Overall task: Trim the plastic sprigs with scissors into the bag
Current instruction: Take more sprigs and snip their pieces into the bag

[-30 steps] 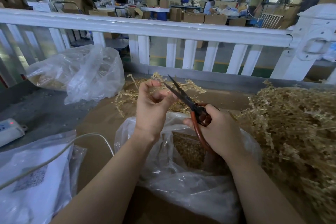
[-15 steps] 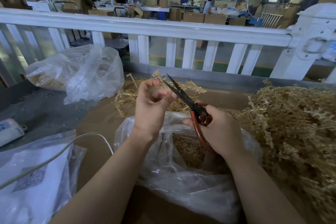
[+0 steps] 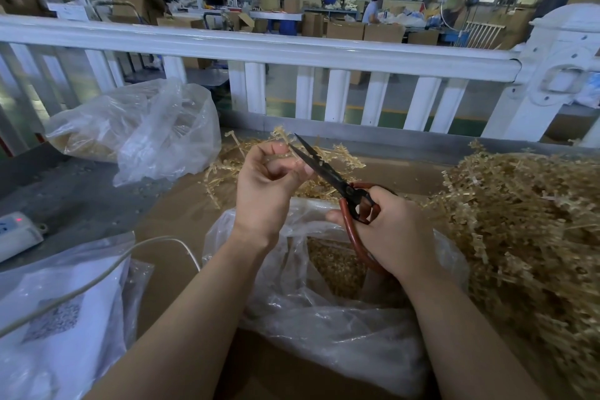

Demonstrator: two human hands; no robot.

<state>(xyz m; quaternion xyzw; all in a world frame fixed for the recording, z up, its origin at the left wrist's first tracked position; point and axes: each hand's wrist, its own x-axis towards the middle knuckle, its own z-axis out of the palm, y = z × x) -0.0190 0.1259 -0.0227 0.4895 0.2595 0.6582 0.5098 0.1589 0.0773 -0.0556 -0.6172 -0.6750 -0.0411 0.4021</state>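
My left hand [image 3: 264, 182] is raised over the clear plastic bag [image 3: 324, 318], fingers curled and pinching a small pale sprig piece that is mostly hidden by the fingers. My right hand [image 3: 389, 230] grips the red-handled scissors [image 3: 328, 172]; their dark blades are nearly closed and point up-left, touching my left fingertips. The bag lies open below both hands with tan cut bits [image 3: 334, 263] inside. A big heap of tan plastic sprigs [image 3: 519, 227] lies to the right, and a smaller scatter of sprigs [image 3: 227, 169] lies behind my hands.
A second clear bag [image 3: 136, 130] with tan bits sits at the back left. A white power strip [image 3: 16, 232] and its cable [image 3: 97, 276] lie left, over a bag with white contents [image 3: 58, 318]. A white railing [image 3: 292, 45] borders the brown table [image 3: 181, 214].
The scissor blades have closed from a wider opening against the piece at my left fingertips. Both hands stay in almost the same place.
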